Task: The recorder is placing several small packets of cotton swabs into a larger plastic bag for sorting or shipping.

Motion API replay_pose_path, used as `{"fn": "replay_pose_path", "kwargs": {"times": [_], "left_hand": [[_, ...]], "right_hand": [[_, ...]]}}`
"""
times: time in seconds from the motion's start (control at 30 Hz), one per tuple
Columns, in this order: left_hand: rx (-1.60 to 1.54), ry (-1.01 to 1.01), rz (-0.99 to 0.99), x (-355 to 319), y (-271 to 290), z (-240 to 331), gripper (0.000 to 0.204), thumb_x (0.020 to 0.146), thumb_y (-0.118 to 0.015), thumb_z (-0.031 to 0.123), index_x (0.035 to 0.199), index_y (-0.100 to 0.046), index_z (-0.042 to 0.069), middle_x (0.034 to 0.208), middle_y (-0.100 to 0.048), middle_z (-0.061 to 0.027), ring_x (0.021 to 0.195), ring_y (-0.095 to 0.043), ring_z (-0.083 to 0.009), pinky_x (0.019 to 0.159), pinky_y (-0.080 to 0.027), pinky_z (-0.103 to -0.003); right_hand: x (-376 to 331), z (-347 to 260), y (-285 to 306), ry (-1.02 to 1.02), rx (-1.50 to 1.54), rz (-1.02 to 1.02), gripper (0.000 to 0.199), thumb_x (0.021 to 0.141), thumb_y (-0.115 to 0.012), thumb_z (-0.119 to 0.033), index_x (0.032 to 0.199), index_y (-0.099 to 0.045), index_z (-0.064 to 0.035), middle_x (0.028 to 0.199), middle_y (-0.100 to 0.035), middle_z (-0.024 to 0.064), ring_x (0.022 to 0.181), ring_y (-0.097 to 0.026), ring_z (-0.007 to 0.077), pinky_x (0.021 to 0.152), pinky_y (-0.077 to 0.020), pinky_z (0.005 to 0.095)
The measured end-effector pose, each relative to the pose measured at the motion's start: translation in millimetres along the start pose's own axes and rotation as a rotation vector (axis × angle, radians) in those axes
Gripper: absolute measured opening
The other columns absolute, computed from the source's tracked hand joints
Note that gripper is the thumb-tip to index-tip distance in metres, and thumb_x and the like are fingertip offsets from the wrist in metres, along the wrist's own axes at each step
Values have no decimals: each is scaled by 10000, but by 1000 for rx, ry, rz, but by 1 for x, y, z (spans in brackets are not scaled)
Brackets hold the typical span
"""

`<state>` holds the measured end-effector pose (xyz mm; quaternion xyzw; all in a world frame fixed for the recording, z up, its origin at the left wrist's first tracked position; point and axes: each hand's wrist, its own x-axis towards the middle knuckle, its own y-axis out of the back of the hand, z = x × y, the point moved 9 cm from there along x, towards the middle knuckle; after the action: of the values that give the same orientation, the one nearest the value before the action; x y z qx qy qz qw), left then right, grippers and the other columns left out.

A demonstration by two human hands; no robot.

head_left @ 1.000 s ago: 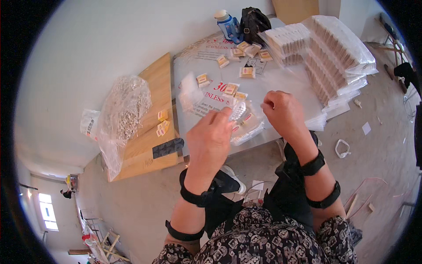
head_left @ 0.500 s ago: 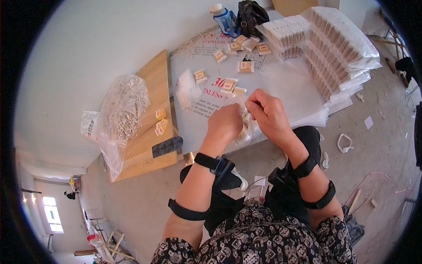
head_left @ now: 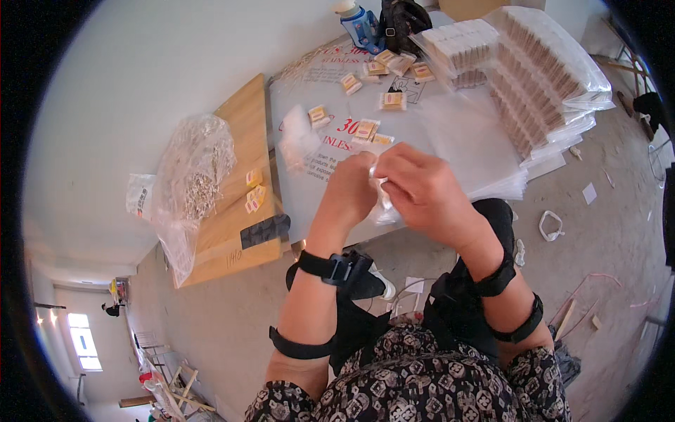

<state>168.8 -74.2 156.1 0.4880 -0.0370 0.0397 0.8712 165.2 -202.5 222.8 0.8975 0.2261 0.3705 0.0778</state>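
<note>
Between my two hands, low over the front of the sheet-covered table (head_left: 309, 190), is a small clear plastic bag (head_left: 384, 212). My left hand (head_left: 349, 186) is closed on its left side, back of the hand upward. With bent fingers, my right hand (head_left: 424, 188) pinches the bag's upper edge, close against the left fingertips. Both hands hide most of the bag and whatever is in it. Just beyond them lies a small bagged packet with a yellow label (head_left: 366, 129). A crumpled pile of clear bags (head_left: 299, 141) rests left of that packet.
Stacked clear bags of thin sticks (head_left: 538, 91) rise at the right, beside flat clear bags (head_left: 464, 141). At the back stand a blue bottle (head_left: 360, 28) and a black bag (head_left: 402, 28). On a wooden board (head_left: 246, 133), left, sits a large bag of small pieces (head_left: 200, 165).
Both hands have shifted slightly left. The right hand has turned over the bag and closed in on the left fingers, covering the yellow-labelled contents that showed before.
</note>
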Motion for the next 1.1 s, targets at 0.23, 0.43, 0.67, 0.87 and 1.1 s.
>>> {"fn": "replay_pose_path", "kwargs": {"times": [0.23,0.43,0.67,0.87,1.1], "left_hand": [[136,1,193,-18,11,-9,282,705,-606,-8,982,-560,-32,857,-584,-211,836,-567,-415,723,-456,-458],[255,36,597,-51,42,-16,384,710,-672,-5,1071,-539,-19,750,-588,-128,705,-604,-283,644,-488,-361],[-361,234,370,-40,27,-40,287,731,-637,-52,1009,-565,-33,628,-531,-38,579,-502,-102,546,-426,-264],[-221,106,361,-36,35,-24,250,734,-580,-64,974,-597,8,607,-529,-44,559,-485,-110,543,-418,-268],[-340,63,481,-39,39,-22,247,724,-577,-59,963,-603,-3,619,-549,-57,564,-498,-118,551,-425,-275]], "right_hand": [[-6,34,-55,-52,-489,-427,76,738,-526,24,796,-574,33,804,-587,184,791,-602,367,704,-494,416],[-5,30,-57,2,-525,-406,123,733,-582,-50,841,-594,7,839,-614,176,755,-645,317,655,-534,383],[-2,59,-82,-59,-592,-531,205,699,-643,-75,876,-583,11,906,-611,195,809,-645,331,669,-541,396],[-1,68,-87,-173,-586,-518,242,721,-655,-114,919,-573,-1,906,-620,170,817,-637,347,696,-525,430],[-30,92,-120,-52,-517,-692,142,761,-575,-74,897,-586,-37,892,-641,168,838,-633,342,688,-510,437]]}}
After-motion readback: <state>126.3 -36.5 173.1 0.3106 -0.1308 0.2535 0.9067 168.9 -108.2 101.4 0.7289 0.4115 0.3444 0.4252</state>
